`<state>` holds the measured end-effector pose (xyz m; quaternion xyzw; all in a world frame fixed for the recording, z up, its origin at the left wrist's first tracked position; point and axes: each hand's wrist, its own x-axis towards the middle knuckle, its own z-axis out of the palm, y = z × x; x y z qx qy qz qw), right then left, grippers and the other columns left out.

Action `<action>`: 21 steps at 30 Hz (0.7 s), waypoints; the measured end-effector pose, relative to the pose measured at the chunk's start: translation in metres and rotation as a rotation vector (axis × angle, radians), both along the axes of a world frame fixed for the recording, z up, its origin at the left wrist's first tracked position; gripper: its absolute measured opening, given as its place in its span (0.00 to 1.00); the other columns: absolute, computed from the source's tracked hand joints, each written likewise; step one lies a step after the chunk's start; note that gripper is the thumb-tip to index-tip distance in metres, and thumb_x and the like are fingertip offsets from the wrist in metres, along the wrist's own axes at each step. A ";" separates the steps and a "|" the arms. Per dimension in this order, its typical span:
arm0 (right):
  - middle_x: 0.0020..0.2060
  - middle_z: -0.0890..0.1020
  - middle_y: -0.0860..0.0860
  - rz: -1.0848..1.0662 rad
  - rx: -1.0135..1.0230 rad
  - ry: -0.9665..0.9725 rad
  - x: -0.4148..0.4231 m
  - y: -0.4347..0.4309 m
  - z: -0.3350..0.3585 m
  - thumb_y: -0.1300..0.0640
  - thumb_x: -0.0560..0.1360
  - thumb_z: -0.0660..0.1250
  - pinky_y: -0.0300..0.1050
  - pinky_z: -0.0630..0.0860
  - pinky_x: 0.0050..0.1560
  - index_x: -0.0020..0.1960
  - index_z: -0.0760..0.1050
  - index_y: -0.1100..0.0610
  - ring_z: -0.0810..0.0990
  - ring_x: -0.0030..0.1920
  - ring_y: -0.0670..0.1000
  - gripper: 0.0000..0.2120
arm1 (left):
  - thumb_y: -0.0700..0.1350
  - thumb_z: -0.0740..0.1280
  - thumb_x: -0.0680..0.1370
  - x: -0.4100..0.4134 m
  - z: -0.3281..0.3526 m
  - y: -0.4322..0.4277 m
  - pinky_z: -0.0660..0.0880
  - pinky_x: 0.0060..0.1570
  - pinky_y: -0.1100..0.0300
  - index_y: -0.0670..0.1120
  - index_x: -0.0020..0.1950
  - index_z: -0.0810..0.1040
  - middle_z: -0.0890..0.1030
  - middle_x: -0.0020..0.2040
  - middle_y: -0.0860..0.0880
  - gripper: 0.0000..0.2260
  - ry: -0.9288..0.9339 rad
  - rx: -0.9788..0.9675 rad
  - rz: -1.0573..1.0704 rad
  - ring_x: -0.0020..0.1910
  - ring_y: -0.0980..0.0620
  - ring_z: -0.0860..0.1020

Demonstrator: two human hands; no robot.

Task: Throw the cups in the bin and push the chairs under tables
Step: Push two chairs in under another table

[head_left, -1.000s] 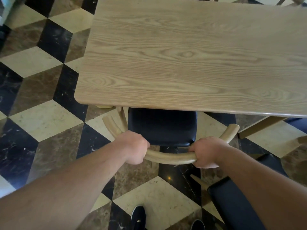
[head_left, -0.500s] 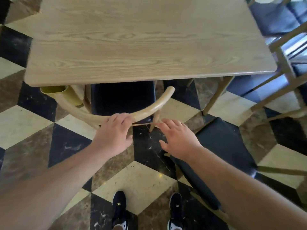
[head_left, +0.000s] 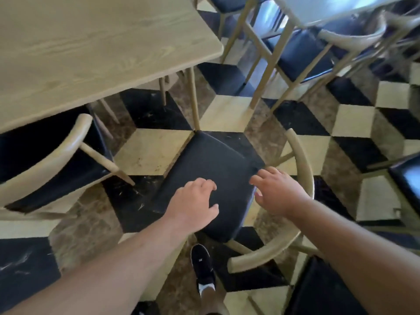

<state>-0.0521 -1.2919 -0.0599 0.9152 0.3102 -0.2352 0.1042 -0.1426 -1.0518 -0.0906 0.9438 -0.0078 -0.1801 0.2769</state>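
Note:
A wooden chair with a black seat (head_left: 211,169) stands out on the floor in front of me, turned at an angle, its curved backrest (head_left: 302,169) on the right. My left hand (head_left: 193,205) hovers over the seat, fingers spread and empty. My right hand (head_left: 277,189) is also open, just left of the backrest, not touching it. At the left a second chair (head_left: 52,160) sits tucked under the light wooden table (head_left: 91,46). No cups are in view.
More chairs (head_left: 302,53) and another table (head_left: 329,7) crowd the upper right. Another black seat (head_left: 406,176) is at the right edge and one (head_left: 322,289) at the lower right. My shoe (head_left: 202,267) is beside the angled chair on the checkered floor.
Both hands let go of the left chair's backrest, now pushed under the table. My view swung right, and both open hands moved over the second, angled chair.

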 end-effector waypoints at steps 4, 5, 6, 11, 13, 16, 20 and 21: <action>0.60 0.80 0.51 -0.018 -0.014 -0.020 0.003 -0.072 0.001 0.50 0.83 0.62 0.56 0.73 0.68 0.68 0.76 0.51 0.77 0.65 0.58 0.15 | 0.60 0.68 0.81 0.015 -0.008 -0.081 0.75 0.63 0.50 0.53 0.72 0.72 0.76 0.68 0.53 0.22 0.045 -0.050 -0.126 0.64 0.49 0.75; 0.63 0.80 0.50 -0.012 -0.029 -0.019 0.005 -0.089 0.001 0.51 0.84 0.63 0.56 0.72 0.70 0.69 0.75 0.50 0.76 0.67 0.58 0.15 | 0.61 0.67 0.81 0.017 -0.009 -0.101 0.75 0.64 0.49 0.52 0.73 0.72 0.76 0.68 0.52 0.23 0.057 -0.058 -0.160 0.65 0.48 0.75; 0.65 0.79 0.50 -0.005 -0.043 -0.012 0.007 -0.104 -0.001 0.52 0.84 0.64 0.56 0.70 0.73 0.71 0.75 0.50 0.74 0.70 0.57 0.16 | 0.63 0.67 0.81 0.020 -0.011 -0.121 0.75 0.64 0.47 0.52 0.73 0.72 0.76 0.69 0.52 0.25 0.069 -0.057 -0.194 0.65 0.47 0.75; 0.77 0.73 0.50 0.016 -0.078 0.020 0.012 -0.163 -0.009 0.58 0.82 0.67 0.59 0.55 0.84 0.79 0.70 0.48 0.62 0.82 0.59 0.26 | 0.73 0.61 0.78 0.023 -0.027 -0.201 0.73 0.66 0.44 0.50 0.76 0.68 0.76 0.70 0.50 0.35 0.108 -0.004 -0.314 0.67 0.46 0.76; 0.83 0.63 0.52 0.064 -0.136 0.029 0.011 -0.174 -0.011 0.58 0.84 0.65 0.61 0.48 0.85 0.83 0.63 0.48 0.53 0.85 0.61 0.29 | 0.73 0.63 0.77 0.025 -0.031 -0.223 0.72 0.67 0.44 0.49 0.78 0.65 0.75 0.72 0.50 0.38 0.150 -0.003 -0.336 0.69 0.45 0.75; 0.86 0.53 0.57 0.205 -0.291 0.025 0.011 -0.175 -0.016 0.54 0.87 0.60 0.66 0.43 0.84 0.86 0.55 0.50 0.44 0.85 0.66 0.29 | 0.68 0.71 0.76 0.028 -0.038 -0.245 0.73 0.63 0.46 0.47 0.79 0.60 0.75 0.69 0.48 0.41 0.209 0.045 -0.348 0.66 0.44 0.77; 0.80 0.68 0.58 0.289 -0.379 0.032 0.019 -0.151 -0.036 0.50 0.85 0.64 0.73 0.44 0.82 0.79 0.68 0.52 0.51 0.84 0.68 0.23 | 0.50 0.72 0.78 0.035 -0.041 -0.254 0.75 0.45 0.49 0.52 0.80 0.53 0.80 0.57 0.48 0.37 0.457 0.072 -0.280 0.49 0.44 0.81; 0.76 0.74 0.56 0.315 -0.393 0.053 0.022 -0.143 -0.040 0.49 0.84 0.66 0.74 0.45 0.81 0.76 0.72 0.51 0.58 0.83 0.68 0.21 | 0.48 0.71 0.79 0.036 -0.038 -0.252 0.75 0.41 0.49 0.53 0.81 0.51 0.80 0.53 0.48 0.38 0.511 0.085 -0.291 0.45 0.44 0.80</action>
